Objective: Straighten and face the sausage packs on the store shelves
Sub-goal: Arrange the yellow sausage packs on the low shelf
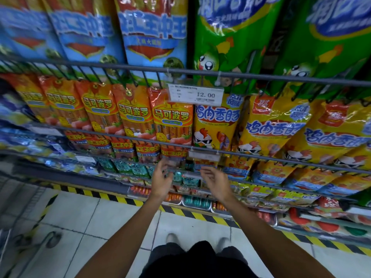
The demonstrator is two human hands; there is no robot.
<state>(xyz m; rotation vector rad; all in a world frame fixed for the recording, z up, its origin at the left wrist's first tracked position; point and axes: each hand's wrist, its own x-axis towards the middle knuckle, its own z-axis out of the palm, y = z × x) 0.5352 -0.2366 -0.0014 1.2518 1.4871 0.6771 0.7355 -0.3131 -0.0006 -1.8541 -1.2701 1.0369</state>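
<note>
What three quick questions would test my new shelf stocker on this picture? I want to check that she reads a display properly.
1. True or false: the left hand grips an orange sausage pack.
2. Which price shows on the white price tag clipped to the grey wire rail? A) 8.50 B) 12.00 C) 21.00
3. Fill in: right of the orange packs stand yellow chicken sausage packs; above those stand ____ packs.

Key: 1 false, both it and the right hand are open, holding nothing; 2 B; 3 green.
</note>
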